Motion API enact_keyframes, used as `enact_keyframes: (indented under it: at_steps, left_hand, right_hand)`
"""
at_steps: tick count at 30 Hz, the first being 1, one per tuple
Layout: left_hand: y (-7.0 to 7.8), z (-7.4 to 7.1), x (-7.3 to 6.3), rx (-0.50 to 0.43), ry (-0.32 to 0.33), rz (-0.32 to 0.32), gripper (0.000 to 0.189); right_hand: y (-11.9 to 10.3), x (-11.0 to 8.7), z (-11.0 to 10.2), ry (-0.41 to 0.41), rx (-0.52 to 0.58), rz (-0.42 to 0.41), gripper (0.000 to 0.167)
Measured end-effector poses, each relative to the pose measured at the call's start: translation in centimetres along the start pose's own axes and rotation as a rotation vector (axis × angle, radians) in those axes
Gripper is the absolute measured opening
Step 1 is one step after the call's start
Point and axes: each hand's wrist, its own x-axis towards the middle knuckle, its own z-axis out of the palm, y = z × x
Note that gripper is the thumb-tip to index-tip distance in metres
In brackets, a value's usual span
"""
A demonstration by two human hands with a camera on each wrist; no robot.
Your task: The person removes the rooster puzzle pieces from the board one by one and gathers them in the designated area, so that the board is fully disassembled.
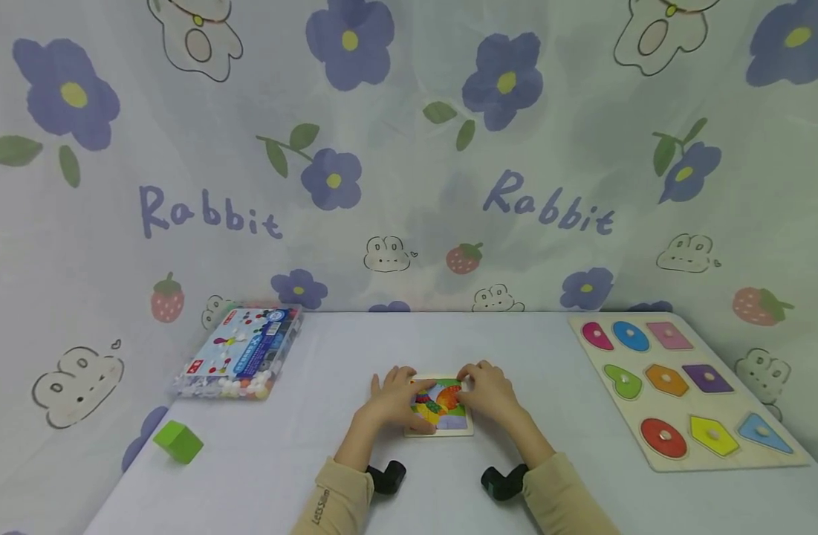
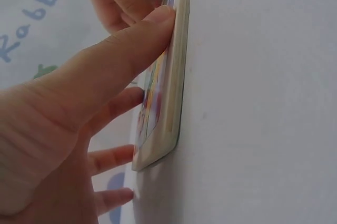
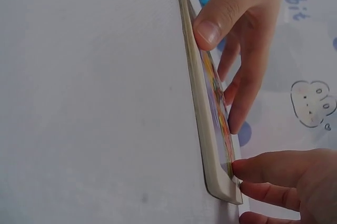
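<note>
A small flat wooden picture puzzle (image 1: pixel 444 405) lies on the white table in front of me, its picture in red, orange, yellow and green. Over its left side spreads my left hand (image 1: pixel 390 405). In the left wrist view, the left thumb (image 2: pixel 131 39) touches the puzzle's near rim, while the other fingers reach toward its left side. At the right side, my right hand (image 1: pixel 492 395) touches the puzzle with bent fingers. The right wrist view has the right thumb (image 3: pixel 263 167) on the picture's edge and other fingertips beside the rim. Both hands partly cover the picture.
On the left stands a clear plastic case (image 1: pixel 238 353) with a printed lid and small parts; nearer lies a green block (image 1: pixel 178 442). A knobbed shape board (image 1: pixel 696 394) lies at right. Black wrist devices (image 1: pixel 387 477) sit at both cuffs. A patterned curtain (image 1: pixel 415 186) hangs behind.
</note>
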Motion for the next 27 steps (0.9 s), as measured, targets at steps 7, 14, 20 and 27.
enact_keyframes:
  at_steps: [7,14,20,27]
  left_hand:
    - [0.0,0.0,-0.1,0.007,0.013,0.019,0.075]
    - [-0.1,0.2,0.1,-0.007,0.0,-0.006,0.077]
    - [0.0,0.1,0.0,-0.005,0.01,-0.01,0.077]
    - [0.3,0.1,-0.1,0.0,0.01,-0.02,0.077]
  right_hand:
    - [0.0,0.2,-0.1,0.0,-0.007,0.019,0.023]
    - [-0.7,0.0,-0.4,-0.024,-0.067,0.028,0.023]
    - [-1.1,0.2,-0.5,-0.017,-0.052,0.044,0.027]
    - [-0.9,0.7,-0.2,-0.029,0.0,0.084,0.031]
